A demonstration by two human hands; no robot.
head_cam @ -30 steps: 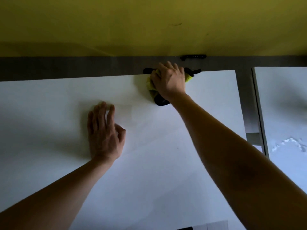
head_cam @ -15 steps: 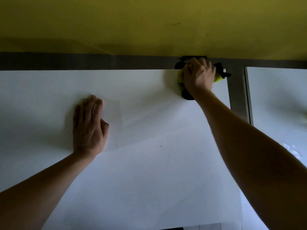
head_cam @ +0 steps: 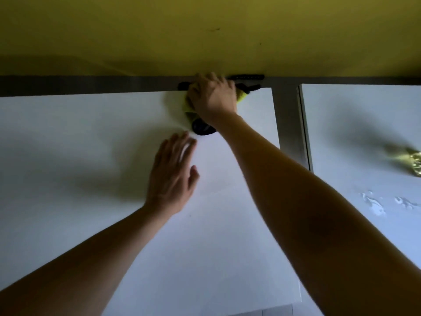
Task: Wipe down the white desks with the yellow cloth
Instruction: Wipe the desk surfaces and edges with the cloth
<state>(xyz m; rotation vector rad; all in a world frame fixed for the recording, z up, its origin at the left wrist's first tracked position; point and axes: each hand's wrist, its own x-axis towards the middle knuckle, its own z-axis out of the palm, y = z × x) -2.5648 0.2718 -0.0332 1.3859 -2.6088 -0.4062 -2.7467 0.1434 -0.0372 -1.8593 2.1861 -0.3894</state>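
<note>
A white desk (head_cam: 91, 156) fills most of the head view. At its far edge my right hand (head_cam: 213, 96) presses down on the yellow cloth (head_cam: 241, 96), which has black trim and is mostly hidden under the hand. Fingers of that hand curl over the cloth. My left hand (head_cam: 172, 176) lies flat on the desk with straight fingers, just below the cloth and holding nothing. A second white desk (head_cam: 355, 133) stands to the right across a grey gap.
A yellow wall (head_cam: 205, 30) rises behind the desks above a grey strip (head_cam: 79, 84). Wet patches (head_cam: 376, 204) shine on the right desk. A shiny gold object (head_cam: 414, 163) sits at the right edge. A black fitting (head_cam: 248, 77) lies behind the cloth.
My right hand has slid the cloth back to the left along the far edge. My left hand has moved right and up, closer to the cloth.
</note>
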